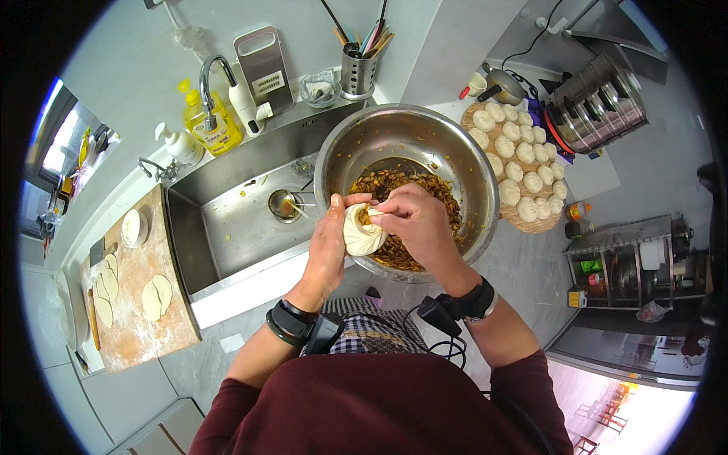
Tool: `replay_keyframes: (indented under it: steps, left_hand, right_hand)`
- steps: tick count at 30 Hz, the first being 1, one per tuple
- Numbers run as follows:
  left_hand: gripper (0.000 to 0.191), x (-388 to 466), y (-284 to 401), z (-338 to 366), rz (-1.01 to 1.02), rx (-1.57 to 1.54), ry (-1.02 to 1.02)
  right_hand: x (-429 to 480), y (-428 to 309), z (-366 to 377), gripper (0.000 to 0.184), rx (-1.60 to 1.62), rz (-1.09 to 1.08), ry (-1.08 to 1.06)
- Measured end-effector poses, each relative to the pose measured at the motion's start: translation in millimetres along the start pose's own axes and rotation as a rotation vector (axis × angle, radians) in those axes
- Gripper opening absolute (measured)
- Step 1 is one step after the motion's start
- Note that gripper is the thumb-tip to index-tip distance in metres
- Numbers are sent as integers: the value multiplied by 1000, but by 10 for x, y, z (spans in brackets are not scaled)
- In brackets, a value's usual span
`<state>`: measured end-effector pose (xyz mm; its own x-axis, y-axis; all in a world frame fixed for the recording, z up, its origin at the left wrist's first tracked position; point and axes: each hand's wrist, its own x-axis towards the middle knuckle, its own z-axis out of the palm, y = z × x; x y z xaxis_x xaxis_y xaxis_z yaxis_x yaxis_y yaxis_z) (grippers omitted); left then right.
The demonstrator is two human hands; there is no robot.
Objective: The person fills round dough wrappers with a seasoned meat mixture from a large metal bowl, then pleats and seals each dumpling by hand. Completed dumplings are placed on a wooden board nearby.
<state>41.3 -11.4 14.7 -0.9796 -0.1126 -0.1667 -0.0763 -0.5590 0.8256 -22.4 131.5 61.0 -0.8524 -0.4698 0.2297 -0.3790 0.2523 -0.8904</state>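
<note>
Between my two hands is a partly pleated dough bun (pixel 364 238), its top open and brown-yellow filling showing inside. My left hand (pixel 329 242) cups it from the left side. Thumb and fingers of my right hand (pixel 418 219) pinch the dough edge at the bun's upper right. Both hands are over the near left part of a large stainless steel bowl (pixel 483 239). Chopped brown and yellow filling (pixel 392 176) lies in the bowl, partly hidden by my right hand.
A round wooden board (pixel 537 226) at right carries several pleated buns (pixel 532 182). At left, a floured board (pixel 165 341) holds flat dough wrappers (pixel 152 301), a rolling pin (pixel 94 319) and a white bowl (pixel 135 228). A ladle (pixel 284 205) lies in the sink (pixel 222 227); stacked steamer pots (pixel 597 105) stand far right.
</note>
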Motion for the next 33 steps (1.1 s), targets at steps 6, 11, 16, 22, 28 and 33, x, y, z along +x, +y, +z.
replay_keyframes:
  steps: [6,11,16,22,28,33]
  left_hand:
    - [58,92,38,-85,29,212,-69]
    - [60,107,-15,-214,-110,208,-75]
    - [63,118,115,-176,-148,370,-121]
    - [68,33,636,-101,-137,-35,-203]
    - [64,-56,315,20,7,-175,-72]
    - [62,-48,220,-124,-209,-279,-111]
  right_hand:
    - [51,-49,-77,12,119,242,-227]
    - [4,-83,-65,10,62,160,-268]
    - [32,-114,-69,11,49,145,-373]
    - [-3,-304,-161,18,396,309,-176]
    - [21,-318,-66,14,394,335,-229]
    - [68,-303,-54,12,-72,-102,-187]
